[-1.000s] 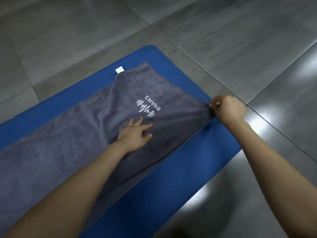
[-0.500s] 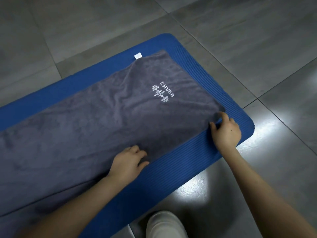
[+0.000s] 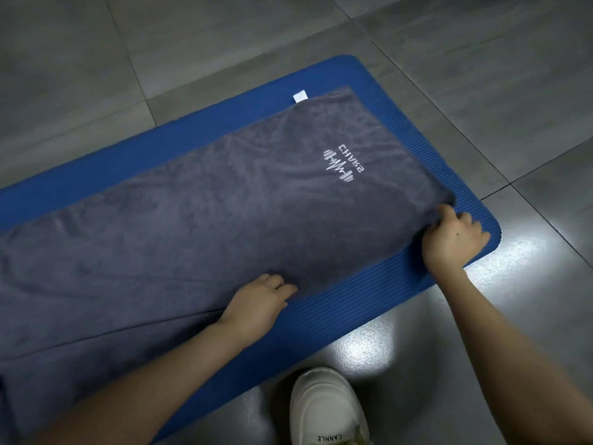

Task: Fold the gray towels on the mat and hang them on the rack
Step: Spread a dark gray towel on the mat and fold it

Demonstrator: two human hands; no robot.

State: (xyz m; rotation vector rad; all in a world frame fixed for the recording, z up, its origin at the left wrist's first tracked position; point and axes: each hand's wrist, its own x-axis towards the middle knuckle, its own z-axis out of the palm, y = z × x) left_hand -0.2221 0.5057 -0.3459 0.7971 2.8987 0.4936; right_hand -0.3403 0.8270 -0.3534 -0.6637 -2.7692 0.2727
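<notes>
Towel [image 3: 208, 236], gray, lies flat lengthwise on the blue mat [image 3: 337, 322] and runs out of frame far to the left of both grips. A crease [image 3: 96, 335] crosses the cloth just left of the left wrist; can't tell whether it is a fold or a second layer. The left hand [image 3: 256, 303] sits at the towel's near long edge with its fingers curled onto the hem. The fingertips sink into the cloth, so it grips the edge, with a bare strip of mat right beside the knuckles. Up and to the right of that grip, roughly midway toward the far edge, is a white stitched logo [image 3: 341, 163] with lettering. Farther beyond it, a small white tag [image 3: 300, 97] sticks out of the far hem onto the mat. Nearer than the left grip, between the two forearms, a white shoe [image 3: 327, 409] stands on the gray tiled floor [image 3: 481, 75], just off the mat's near edge. The right hand [image 3: 452, 239] holds the towel's near right corner. The thumb is on top and the fingers are curled under or around the corner, pinching the cloth. This corner sits close to the mat's rounded right end, and the glossy floor lies just past the grip.
</notes>
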